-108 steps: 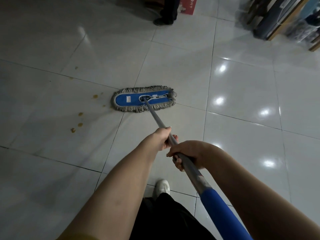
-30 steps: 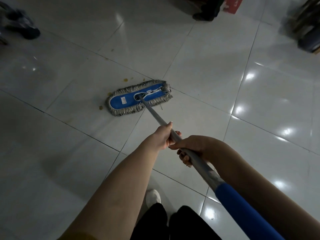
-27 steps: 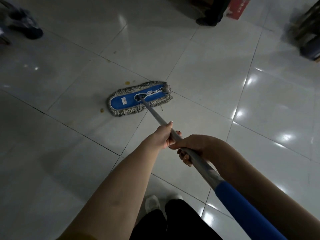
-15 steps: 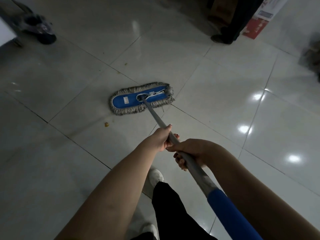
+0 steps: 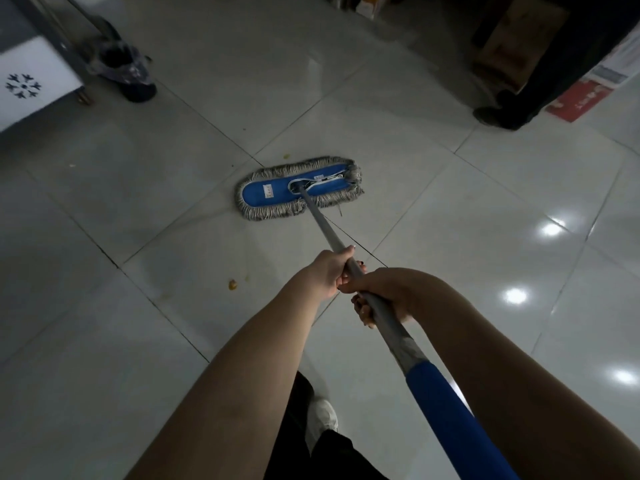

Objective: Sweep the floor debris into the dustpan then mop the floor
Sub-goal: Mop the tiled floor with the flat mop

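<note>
Change: Your mop head (image 5: 273, 197) had gone farther out over the tiles. The yellow crumb (image 5: 232, 284), which lay near its fringe half a second before, was now well apart from it and closer to your arm. A bin (image 5: 121, 67) and a white panel (image 5: 31, 84) had also come more into the view at the upper left.
Left hand: Your left hand (image 5: 329, 273) gripped the grey pole (image 5: 325, 226) with the fingers curled round it. It sat ahead of the other hand and touched it.
Right hand: Your right hand (image 5: 384, 289) held the same pole just behind, with the fingers wrapped under it.
Mop: The mop head lay flat on the floor (image 5: 173, 341) in front of you, a blue pad with a grey fringe, across a tile joint. The pole ran from its middle back through both hands to a blue sleeve (image 5: 450, 420) near the camera.
Debris: The crumb lay on a tile left of the pole, between the mop head and your left forearm. A smaller speck (image 5: 286, 156) sat just beyond the far fringe.
Floor: The floor had pale glossy tiles, with light spots reflected on the right.
Around: The bin had a plastic liner and stood beside the white panel, which carried a snowflake mark. At the upper right another person's dark shoe (image 5: 491, 114) stood near a red sign (image 5: 578, 100).
Below: Your white shoe (image 5: 323, 415) showed between your arms.
</note>
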Demonstrator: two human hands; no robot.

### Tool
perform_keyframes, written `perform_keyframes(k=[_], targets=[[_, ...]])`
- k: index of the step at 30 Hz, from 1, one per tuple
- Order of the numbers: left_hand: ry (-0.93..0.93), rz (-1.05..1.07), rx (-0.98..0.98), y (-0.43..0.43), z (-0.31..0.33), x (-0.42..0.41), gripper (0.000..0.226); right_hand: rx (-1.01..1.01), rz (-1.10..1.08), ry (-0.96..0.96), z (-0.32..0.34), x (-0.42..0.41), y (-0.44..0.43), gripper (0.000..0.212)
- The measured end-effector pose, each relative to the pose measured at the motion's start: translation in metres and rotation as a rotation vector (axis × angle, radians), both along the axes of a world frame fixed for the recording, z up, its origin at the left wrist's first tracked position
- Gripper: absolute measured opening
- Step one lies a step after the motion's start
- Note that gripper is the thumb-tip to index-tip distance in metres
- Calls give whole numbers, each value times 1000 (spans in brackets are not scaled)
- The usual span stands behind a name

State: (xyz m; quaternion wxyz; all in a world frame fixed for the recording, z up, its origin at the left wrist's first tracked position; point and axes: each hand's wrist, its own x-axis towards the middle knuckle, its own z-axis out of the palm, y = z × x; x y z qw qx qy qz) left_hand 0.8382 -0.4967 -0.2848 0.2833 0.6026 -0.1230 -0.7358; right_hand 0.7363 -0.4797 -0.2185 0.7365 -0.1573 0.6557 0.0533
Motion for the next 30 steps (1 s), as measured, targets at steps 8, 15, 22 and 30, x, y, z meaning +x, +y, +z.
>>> perform_keyframes(k=[8, 15, 22, 30], targets=[[95, 29, -2, -116, -10, 46, 24, -23, 28, 19, -4, 40, -114, 25], [57, 48, 100, -210, -31, 101, 21, -19, 41, -6, -25, 103, -200, 22], [-24, -4, 114, -255, -38, 131, 21, -49, 15, 1, -42, 134, -239, 20], [-23, 17, 117, -225, -36, 104, 22, -88, -46, 51, -50, 116, -198, 25]])
